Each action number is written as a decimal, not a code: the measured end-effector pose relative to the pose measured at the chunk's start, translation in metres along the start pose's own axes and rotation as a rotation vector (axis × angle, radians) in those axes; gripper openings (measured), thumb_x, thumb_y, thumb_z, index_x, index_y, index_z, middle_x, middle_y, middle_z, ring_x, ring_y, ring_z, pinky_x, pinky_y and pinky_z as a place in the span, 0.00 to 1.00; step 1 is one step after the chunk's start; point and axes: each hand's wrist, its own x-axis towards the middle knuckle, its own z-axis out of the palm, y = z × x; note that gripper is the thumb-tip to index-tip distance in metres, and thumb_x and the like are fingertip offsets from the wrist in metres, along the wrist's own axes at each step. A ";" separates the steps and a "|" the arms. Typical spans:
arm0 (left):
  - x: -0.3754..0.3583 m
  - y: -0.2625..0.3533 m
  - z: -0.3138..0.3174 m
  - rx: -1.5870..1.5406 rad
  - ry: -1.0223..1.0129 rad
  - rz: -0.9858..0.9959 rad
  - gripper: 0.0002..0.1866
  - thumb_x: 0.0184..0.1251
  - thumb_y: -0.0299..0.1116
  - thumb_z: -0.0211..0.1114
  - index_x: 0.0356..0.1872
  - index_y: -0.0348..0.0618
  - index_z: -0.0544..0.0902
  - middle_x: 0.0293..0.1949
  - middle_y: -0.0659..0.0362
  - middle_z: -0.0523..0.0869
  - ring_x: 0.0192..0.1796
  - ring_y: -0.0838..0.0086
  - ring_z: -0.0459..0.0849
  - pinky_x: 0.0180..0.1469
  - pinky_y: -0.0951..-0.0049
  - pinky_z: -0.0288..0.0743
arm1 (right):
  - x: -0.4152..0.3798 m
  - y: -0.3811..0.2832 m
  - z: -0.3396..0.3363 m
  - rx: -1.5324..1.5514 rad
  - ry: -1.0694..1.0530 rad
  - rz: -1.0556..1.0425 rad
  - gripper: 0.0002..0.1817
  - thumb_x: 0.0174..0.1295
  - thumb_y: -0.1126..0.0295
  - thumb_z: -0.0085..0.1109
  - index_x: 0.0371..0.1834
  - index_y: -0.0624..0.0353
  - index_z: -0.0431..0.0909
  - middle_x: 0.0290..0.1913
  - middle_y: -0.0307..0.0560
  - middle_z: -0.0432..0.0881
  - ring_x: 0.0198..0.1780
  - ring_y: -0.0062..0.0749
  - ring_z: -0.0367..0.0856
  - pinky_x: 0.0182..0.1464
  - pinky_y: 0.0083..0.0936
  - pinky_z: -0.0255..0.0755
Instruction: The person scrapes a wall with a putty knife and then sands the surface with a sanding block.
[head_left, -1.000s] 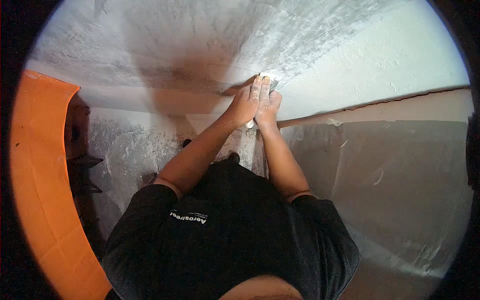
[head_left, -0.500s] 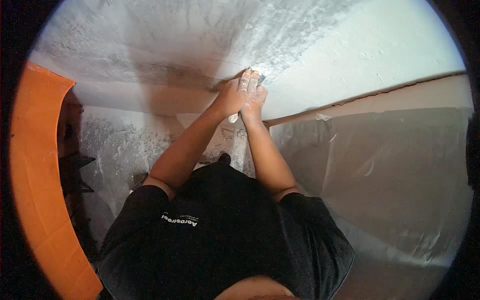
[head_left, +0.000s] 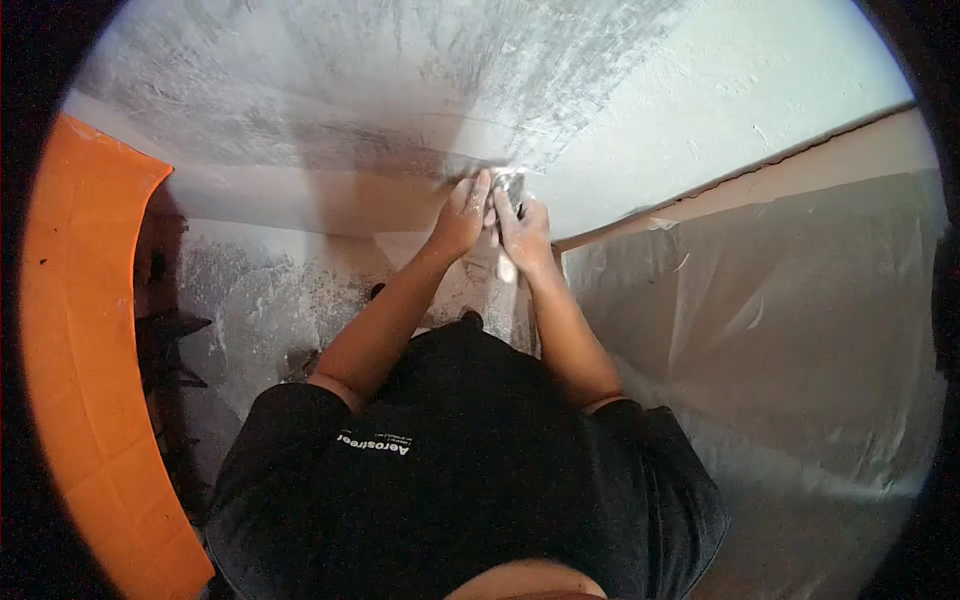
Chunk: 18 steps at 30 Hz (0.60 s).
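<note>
So the scraper-looking tool (head_left: pixel 506 268) is right between the person's two hands, up against the patchy grey-and-white wall (head_left: pixel 690 120). Its long axis runs pretty much straight out from the person: pale handle end pointing back at the chest, greyish blade end (head_left: pixel 514 183) up by the wall. Can't make out whether the edge actually touches.

Right hand (head_left: pixel 527 232) is the nearer one, looks curled around the handle, with the butt poking out below the palm. Left hand (head_left: pixel 461 221) sits just to the left of the tool, fingers pointing up beside the blade; can't tell if it's pinching anything or only resting there. Orange sheet (head_left: pixel 90 300) is well off left, cloudy plastic sheeting (head_left: pixel 800 310) on the right.
</note>
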 end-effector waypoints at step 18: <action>0.006 -0.003 0.024 0.142 -0.072 0.112 0.19 0.72 0.46 0.50 0.42 0.37 0.76 0.35 0.58 0.79 0.36 0.73 0.77 0.42 0.71 0.72 | 0.019 -0.003 -0.008 0.120 0.161 -0.396 0.17 0.72 0.61 0.40 0.41 0.64 0.73 0.29 0.41 0.75 0.32 0.21 0.70 0.37 0.21 0.67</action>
